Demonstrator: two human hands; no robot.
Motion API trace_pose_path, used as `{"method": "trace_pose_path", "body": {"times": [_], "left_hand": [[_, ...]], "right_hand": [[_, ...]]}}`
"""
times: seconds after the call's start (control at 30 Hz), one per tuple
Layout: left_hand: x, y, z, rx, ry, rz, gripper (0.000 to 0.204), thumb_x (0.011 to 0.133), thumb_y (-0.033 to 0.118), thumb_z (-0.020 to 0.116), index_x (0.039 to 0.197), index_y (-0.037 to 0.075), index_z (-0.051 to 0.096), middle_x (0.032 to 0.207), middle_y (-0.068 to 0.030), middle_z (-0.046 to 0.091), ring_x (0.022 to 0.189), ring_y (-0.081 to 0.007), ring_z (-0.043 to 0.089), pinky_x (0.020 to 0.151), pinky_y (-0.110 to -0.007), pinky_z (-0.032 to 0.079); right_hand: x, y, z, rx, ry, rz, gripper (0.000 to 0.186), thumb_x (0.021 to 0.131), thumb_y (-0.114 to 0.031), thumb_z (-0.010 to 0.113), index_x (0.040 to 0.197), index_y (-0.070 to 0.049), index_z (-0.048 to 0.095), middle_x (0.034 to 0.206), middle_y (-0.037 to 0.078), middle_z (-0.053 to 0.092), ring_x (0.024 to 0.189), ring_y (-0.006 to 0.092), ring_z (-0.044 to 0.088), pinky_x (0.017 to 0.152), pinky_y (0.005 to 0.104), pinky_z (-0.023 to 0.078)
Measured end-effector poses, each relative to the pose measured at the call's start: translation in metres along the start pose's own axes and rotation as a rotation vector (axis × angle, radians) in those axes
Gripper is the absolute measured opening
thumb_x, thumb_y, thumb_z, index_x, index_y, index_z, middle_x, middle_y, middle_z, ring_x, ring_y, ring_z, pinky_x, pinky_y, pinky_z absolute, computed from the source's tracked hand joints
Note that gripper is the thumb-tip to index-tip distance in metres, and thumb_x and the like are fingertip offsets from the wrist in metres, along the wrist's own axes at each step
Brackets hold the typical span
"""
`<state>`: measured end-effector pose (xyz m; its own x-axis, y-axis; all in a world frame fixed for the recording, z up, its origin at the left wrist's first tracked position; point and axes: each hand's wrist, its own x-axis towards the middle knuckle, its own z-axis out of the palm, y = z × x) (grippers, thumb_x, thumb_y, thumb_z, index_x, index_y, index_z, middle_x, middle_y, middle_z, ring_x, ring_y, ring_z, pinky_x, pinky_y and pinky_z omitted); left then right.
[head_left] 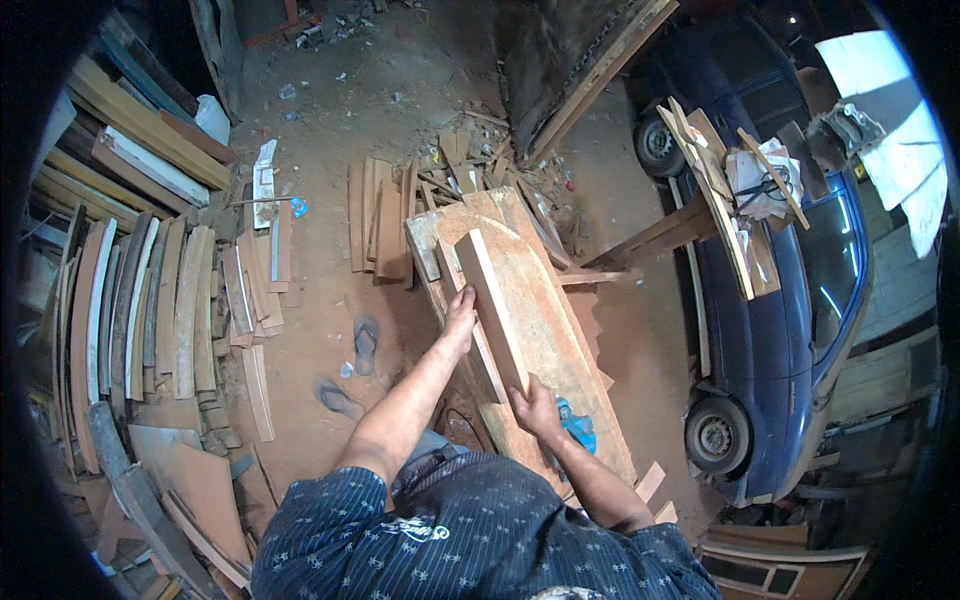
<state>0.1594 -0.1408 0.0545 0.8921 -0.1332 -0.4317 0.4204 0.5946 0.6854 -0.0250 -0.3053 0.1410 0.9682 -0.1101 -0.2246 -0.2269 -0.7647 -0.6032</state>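
A long squared wooden plank [496, 305] lies lengthwise over a workbench [560, 330] made of thick, worn wood. My left hand [461, 318] is closed on the plank's left side, about midway along it. At its near end, my right hand [535, 405] grips the plank with the fingers wrapped round the edge, partly hidden. Another narrow strip of wood [486, 365] rests along the bench's left side, beneath my left hand. Just right of my right hand sits a teal power tool [577, 427], partly covered by my forearm.
Stacked boards [150, 310] fill the left side. Scrap wood [470, 165] lies beyond the bench's far end. A pair of sandals [365, 345] is on the dirt floor. To the right stand a blue car [765, 350] and a raised plank stand [705, 200] holding clutter.
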Motion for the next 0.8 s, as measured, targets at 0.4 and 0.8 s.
{"method": "trace_pose_path", "body": {"times": [0.4, 0.8], "left_hand": [[-0.011, -0.063, 0.001, 0.692, 0.172, -0.064, 0.108, 0.093, 0.068, 0.059, 0.161, -0.004, 0.016, 0.163, -0.0311, 0.024, 0.152, -0.0411, 0.026, 0.125, -0.044, 0.023], [0.004, -0.046, -0.001, 0.638, 0.106, -0.113, 0.106, 0.096, 0.068, 0.054, 0.162, -0.002, 0.01, 0.165, -0.0282, 0.023, 0.153, -0.0378, 0.025, 0.125, -0.043, 0.024]], "right_hand": [[0.057, 0.002, 0.043, -0.094, -0.113, 0.03, 0.031, 0.09, -0.015, 0.066, 0.11, 0.006, 0.056, 0.095, 0.035, 0.066, 0.096, 0.0521, 0.065, 0.085, 0.057, 0.052], [0.089, 0.01, 0.065, -0.185, -0.04, 0.008, 0.036, 0.086, -0.017, 0.069, 0.112, 0.004, 0.055, 0.09, 0.033, 0.068, 0.089, 0.0501, 0.068, 0.083, 0.0571, 0.055]]}}
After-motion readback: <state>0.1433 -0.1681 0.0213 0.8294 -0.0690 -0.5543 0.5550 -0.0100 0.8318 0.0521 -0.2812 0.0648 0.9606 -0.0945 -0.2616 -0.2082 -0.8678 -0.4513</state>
